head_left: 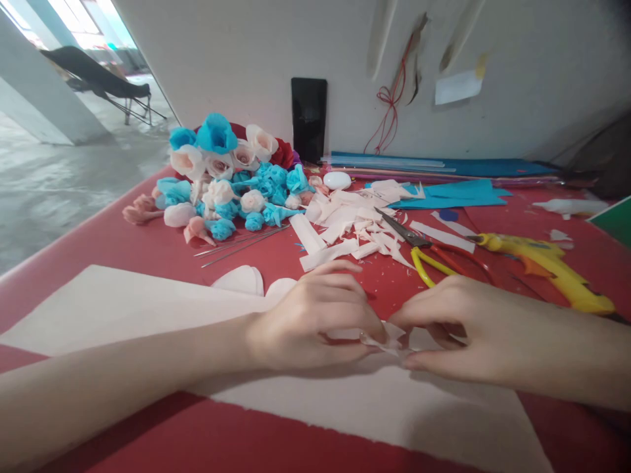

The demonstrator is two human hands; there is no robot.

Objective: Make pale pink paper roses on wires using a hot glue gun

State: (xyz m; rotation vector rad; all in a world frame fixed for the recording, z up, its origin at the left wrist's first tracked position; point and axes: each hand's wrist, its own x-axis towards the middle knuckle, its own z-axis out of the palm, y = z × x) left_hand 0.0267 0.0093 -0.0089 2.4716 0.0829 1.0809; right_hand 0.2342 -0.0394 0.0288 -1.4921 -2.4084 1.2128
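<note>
Between my two hands is a small piece of pale paper [392,338], its shape partly covered by fingers. My left hand [320,322] pinches its left side with thumb and forefinger. On the right side, my right hand [444,328] grips the same piece between thumb and fingertips. Both hands are just above a large pale paper sheet [148,309] spread across the table. Rounded pale paper petals [240,281] lie just beyond my left hand. Scissors [417,240] with red and yellow handles rest behind my right hand.
Blue, white and pink paper flowers [271,184] are heaped at the back left, with thin wires [241,246] before them. Pale paper scraps [345,217] fill the middle. A yellow glue gun [547,263] lies at right. A black phone [309,118] leans on the wall.
</note>
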